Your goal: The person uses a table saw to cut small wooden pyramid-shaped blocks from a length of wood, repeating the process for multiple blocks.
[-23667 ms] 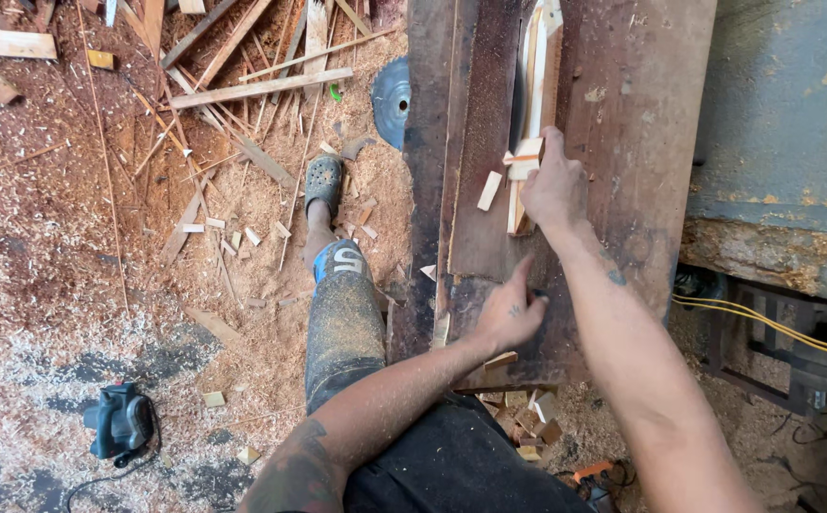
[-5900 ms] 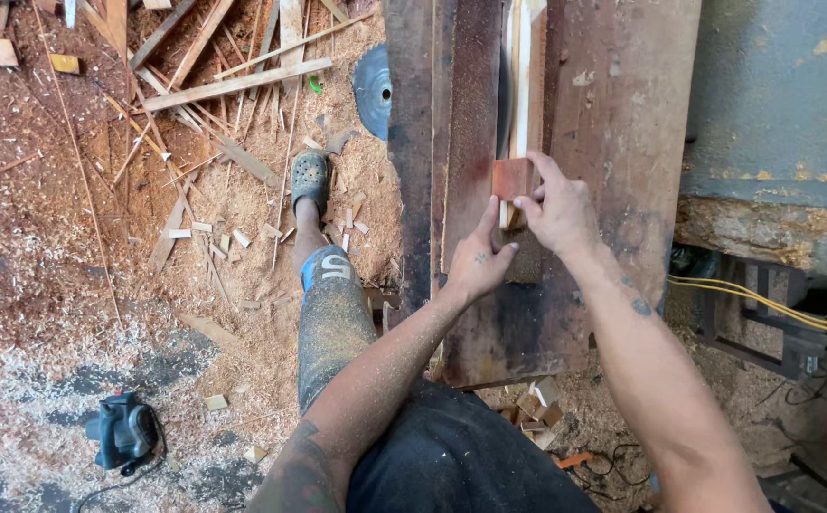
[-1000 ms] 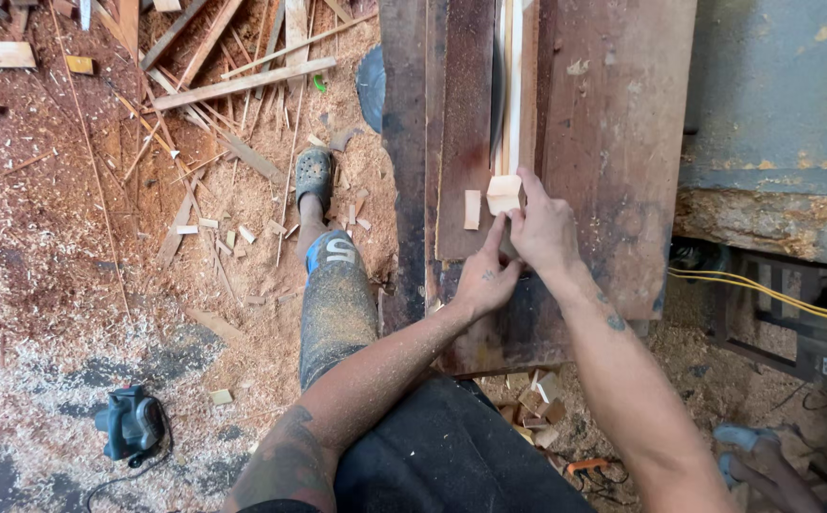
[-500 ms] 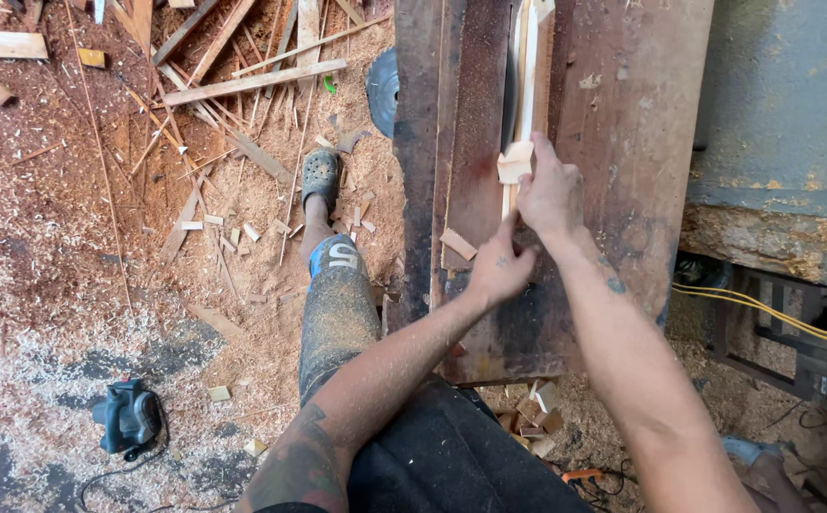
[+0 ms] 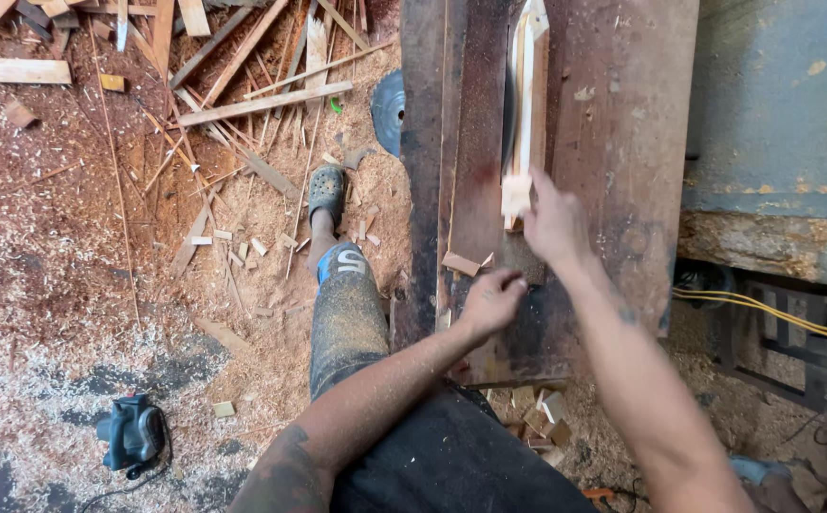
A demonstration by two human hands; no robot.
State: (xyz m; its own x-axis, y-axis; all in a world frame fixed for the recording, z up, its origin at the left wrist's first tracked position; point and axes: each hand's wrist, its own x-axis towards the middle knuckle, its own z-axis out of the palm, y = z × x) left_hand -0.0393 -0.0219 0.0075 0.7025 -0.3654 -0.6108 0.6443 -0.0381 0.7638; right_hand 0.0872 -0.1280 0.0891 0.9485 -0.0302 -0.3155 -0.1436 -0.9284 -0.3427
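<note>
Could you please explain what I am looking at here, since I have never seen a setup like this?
The view comes from a camera on the person's head, looking down at their own arms. In front is a worn wooden saw bench with a dark blade standing in a slot. The right hand presses a pale wooden strip lengthwise along the blade. The left hand rests on the bench beside a small offcut. The floor is covered in sawdust and scrap slats, and a power tool lies there.

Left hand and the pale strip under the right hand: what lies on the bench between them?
In the head view, one small wood offcut lies between the left hand and the strip; otherwise bare bench.
</note>
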